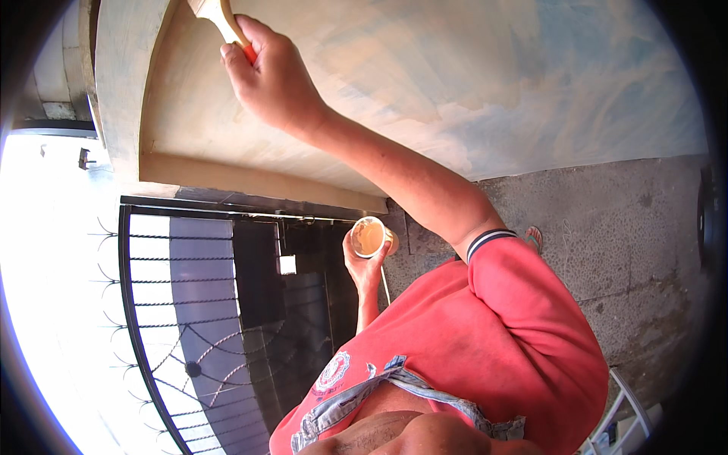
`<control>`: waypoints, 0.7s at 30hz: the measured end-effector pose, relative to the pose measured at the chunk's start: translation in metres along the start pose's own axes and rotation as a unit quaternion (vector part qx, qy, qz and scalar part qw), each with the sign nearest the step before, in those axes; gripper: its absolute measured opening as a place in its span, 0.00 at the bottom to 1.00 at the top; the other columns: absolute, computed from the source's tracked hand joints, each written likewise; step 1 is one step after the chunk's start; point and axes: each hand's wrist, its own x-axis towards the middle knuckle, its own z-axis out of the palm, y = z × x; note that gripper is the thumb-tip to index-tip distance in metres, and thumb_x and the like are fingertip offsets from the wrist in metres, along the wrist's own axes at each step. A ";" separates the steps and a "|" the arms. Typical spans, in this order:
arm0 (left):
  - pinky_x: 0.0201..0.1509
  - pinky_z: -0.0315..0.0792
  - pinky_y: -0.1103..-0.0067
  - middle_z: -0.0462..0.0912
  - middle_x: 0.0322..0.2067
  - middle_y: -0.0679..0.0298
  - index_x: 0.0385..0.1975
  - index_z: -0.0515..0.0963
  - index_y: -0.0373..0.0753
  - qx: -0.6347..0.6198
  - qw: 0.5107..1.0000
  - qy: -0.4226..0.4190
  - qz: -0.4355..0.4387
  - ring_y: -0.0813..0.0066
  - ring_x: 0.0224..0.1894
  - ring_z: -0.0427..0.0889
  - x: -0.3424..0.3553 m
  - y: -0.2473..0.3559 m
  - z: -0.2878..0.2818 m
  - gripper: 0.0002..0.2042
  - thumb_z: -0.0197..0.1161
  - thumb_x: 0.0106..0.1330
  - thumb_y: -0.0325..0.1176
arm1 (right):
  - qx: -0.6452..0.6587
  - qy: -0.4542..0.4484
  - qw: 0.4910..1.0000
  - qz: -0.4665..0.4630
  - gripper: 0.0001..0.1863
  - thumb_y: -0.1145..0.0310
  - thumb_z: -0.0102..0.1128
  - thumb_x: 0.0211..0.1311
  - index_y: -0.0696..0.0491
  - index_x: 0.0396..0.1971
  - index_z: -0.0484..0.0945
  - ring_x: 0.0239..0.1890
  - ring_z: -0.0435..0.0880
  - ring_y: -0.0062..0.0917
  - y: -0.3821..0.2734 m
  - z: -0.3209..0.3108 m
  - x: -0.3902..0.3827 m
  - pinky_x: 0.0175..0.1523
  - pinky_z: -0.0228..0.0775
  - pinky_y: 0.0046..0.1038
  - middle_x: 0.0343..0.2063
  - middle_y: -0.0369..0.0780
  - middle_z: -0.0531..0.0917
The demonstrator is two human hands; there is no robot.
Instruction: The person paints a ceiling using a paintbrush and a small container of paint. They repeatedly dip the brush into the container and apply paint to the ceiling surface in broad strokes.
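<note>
Head view, right fingers curled, gripping apparent paintbrush

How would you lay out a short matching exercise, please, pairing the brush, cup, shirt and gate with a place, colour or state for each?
Things:
1. Brush
2. Cup
3. Shirt
4. Gate

Descriptions:
A. Red, with a striped sleeve edge
B. Held in the left hand
C. Dark, with bars, at the picture's left
D. Held in the right hand

Right pairs: 1-D, 2-B, 3-A, 4-C
</note>
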 end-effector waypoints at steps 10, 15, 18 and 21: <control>0.64 0.73 0.71 0.81 0.55 0.55 0.62 0.69 0.32 0.028 1.000 0.001 0.010 0.66 0.58 0.80 0.000 0.014 0.003 0.43 0.85 0.46 0.38 | 0.036 -0.054 0.998 0.017 0.18 0.72 0.53 0.76 0.60 0.61 0.71 0.25 0.68 0.12 -0.020 0.001 -0.059 0.31 0.64 0.20 0.27 0.32 0.76; 0.64 0.74 0.70 0.81 0.56 0.55 0.62 0.70 0.32 0.012 1.000 0.000 0.014 0.65 0.58 0.81 0.000 0.017 0.003 0.43 0.85 0.46 0.38 | 0.007 -0.016 0.999 0.045 0.13 0.71 0.52 0.75 0.60 0.53 0.74 0.21 0.68 0.12 -0.012 -0.010 -0.025 0.27 0.63 0.22 0.24 0.32 0.77; 0.64 0.74 0.70 0.81 0.56 0.55 0.63 0.70 0.32 0.031 0.999 0.006 0.011 0.65 0.58 0.81 0.000 0.019 0.003 0.43 0.85 0.46 0.37 | -0.043 -0.018 0.998 0.029 0.10 0.71 0.53 0.72 0.62 0.46 0.74 0.19 0.76 0.24 0.005 -0.015 0.012 0.28 0.68 0.33 0.17 0.40 0.76; 0.64 0.74 0.70 0.81 0.56 0.55 0.63 0.70 0.33 0.031 0.999 0.006 0.011 0.65 0.58 0.81 -0.001 0.013 0.002 0.43 0.85 0.46 0.37 | -0.063 -0.029 0.997 0.020 0.07 0.71 0.53 0.72 0.60 0.40 0.73 0.18 0.72 0.23 0.011 -0.017 0.024 0.27 0.65 0.33 0.16 0.37 0.72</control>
